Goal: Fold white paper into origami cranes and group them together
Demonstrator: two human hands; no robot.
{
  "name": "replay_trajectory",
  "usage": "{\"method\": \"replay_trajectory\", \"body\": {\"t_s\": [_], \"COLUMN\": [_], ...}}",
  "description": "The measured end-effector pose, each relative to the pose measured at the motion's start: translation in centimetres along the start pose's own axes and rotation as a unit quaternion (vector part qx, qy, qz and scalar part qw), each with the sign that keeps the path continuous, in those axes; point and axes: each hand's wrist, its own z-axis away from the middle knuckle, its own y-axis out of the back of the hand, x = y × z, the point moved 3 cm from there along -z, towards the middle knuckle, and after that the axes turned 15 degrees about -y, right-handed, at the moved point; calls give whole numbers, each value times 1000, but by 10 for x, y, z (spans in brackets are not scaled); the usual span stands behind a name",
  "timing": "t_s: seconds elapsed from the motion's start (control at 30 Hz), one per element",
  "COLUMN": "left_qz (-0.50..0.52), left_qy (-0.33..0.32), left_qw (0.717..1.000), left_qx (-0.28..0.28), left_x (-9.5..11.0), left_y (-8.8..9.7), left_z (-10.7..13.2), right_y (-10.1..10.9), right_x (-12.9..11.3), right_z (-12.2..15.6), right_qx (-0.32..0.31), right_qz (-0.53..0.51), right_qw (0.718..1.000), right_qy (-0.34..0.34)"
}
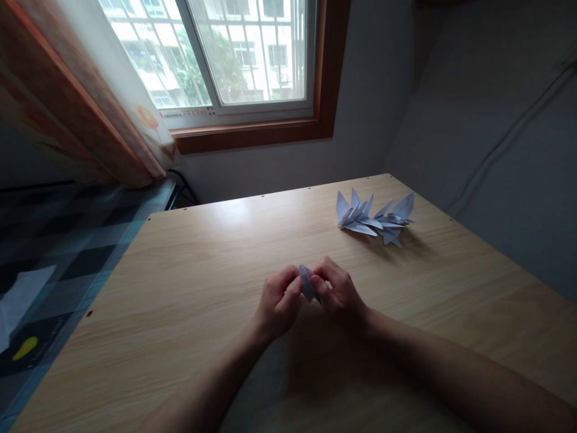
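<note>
Between my two hands is a small folded piece of white paper (307, 284), held a little above the wooden table (189, 270). My left hand (280, 300) pinches it from the left side, thumb toward me. From the right, the thumb and fingers of my right hand (340, 293) are closed on the same paper. Most of its folds are hidden by the fingers. Beyond my right hand, a cluster of folded white paper pieces (374, 219) with pointed tips rests on the table.
A barred window (252, 54) with a brown frame is behind the table, and an orange curtain (90, 90) hangs at the left. On the left, a dark checked cloth (67, 240) carries a white sheet (27, 294). A cable (500, 144) runs along the right wall.
</note>
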Motion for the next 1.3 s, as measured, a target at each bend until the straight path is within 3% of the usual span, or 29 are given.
{"method": "replay_trajectory", "body": {"t_s": [0.2, 0.53, 0.77, 0.87, 1.13, 1.3], "left_qz": [-21, -74, 56, 86, -132, -165], "left_qy": [9, -34, 28, 47, -42, -57], "left_qw": [1000, 996, 990, 986, 988, 981], "left_qx": [-3, 30, 129, 135, 72, 84], "left_x": [4, 11, 4, 0, 10, 14], "left_y": [-2, 3, 4, 2, 3, 1], "left_z": [0, -1, -3, -3, 1, 1], "right_y": [-2, -1, 3, 3, 0, 0], "right_x": [0, -3, -4, -3, -4, -6], "right_z": [1, 3, 3, 3, 5, 6], "right_qx": [-13, 22, 120, 125, 94, 100], "right_qz": [23, 49, 48, 56, 73, 96], "right_qw": [999, 998, 991, 989, 992, 990], "right_qy": [48, 21, 48, 59, 36, 10]}}
